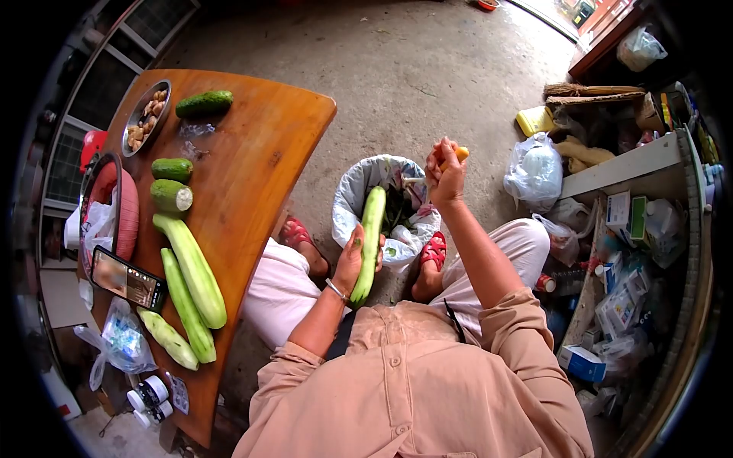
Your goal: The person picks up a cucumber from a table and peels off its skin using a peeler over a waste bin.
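Observation:
My left hand is wrapped round the lower part of a long pale-green cucumber, mostly peeled with some green streaks. The cucumber slants upright over the near edge of a lined waste bin. Closed round a yellow-handled peeler, my right hand is raised above the bin's right side, apart from the cucumber. The peeler's blade end is small and hard to make out. Dark green peelings lie inside the bin.
On the wooden table at left are peeled cucumbers, dark green cucumbers, a bowl of garlic-like bulbs, and a phone. Cluttered shelving and a plastic bag stand at right.

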`<state>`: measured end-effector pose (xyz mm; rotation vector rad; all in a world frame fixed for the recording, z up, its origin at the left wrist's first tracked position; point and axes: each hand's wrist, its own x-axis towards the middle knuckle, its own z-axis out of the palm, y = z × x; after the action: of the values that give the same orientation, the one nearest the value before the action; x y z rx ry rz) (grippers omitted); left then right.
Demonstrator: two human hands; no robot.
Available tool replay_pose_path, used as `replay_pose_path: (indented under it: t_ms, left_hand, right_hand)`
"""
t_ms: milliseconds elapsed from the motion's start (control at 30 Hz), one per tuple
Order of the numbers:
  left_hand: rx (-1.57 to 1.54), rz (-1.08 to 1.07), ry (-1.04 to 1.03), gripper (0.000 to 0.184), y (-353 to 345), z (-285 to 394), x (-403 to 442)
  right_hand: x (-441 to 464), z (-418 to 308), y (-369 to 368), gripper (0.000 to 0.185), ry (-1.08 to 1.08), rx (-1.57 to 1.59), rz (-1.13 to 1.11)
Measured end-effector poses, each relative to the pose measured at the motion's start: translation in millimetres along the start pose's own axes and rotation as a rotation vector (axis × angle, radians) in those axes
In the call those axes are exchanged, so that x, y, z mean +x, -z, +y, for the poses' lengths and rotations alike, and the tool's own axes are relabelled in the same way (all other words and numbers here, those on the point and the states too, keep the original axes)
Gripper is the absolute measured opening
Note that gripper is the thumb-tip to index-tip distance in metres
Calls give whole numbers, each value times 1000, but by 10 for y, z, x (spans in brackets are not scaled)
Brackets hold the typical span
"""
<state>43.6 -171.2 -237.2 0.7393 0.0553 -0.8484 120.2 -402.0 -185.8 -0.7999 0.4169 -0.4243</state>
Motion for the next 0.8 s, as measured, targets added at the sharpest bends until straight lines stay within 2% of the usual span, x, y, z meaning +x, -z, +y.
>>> replay_pose_path:
  t_ms: [133, 267, 367, 433, 567, 667, 700, 733, 800]
  left_hand:
    - [-245, 176, -5, 54, -83, 48, 85]
    - [-237, 218, 48, 47, -58, 114, 152]
    - [-305, 120, 13, 46, 135, 10, 297]
    - [-338, 157, -9, 48, -118, 142, 264]
    - [-434, 60, 26, 47, -85, 10, 321]
    - [-525, -38, 69, 46, -34, -60, 348]
    - [-576, -1, 186, 44, -45, -51, 329]
    - [-322, 119, 12, 42, -144, -81, 160]
    - [-251, -30, 81, 41, -116, -31, 138]
  right_hand:
    - [-331, 104, 12, 21, -224, 184, -108]
    - [-754, 213, -169, 21, -430, 253, -153]
    - [-1011, 241, -268, 20, -510, 269, -279]
    - [-1162, 187, -347, 19, -570, 253, -336]
    - [-1261, 217, -396, 20, -619, 204, -477]
    - [-1162, 212, -420, 20, -622, 210, -376]
    - [-1064, 237, -401, 18, -546, 171, -372]
    - [-972, 227, -425, 18, -507, 152, -347]
    - [-795, 211, -423, 19, -449, 101, -311]
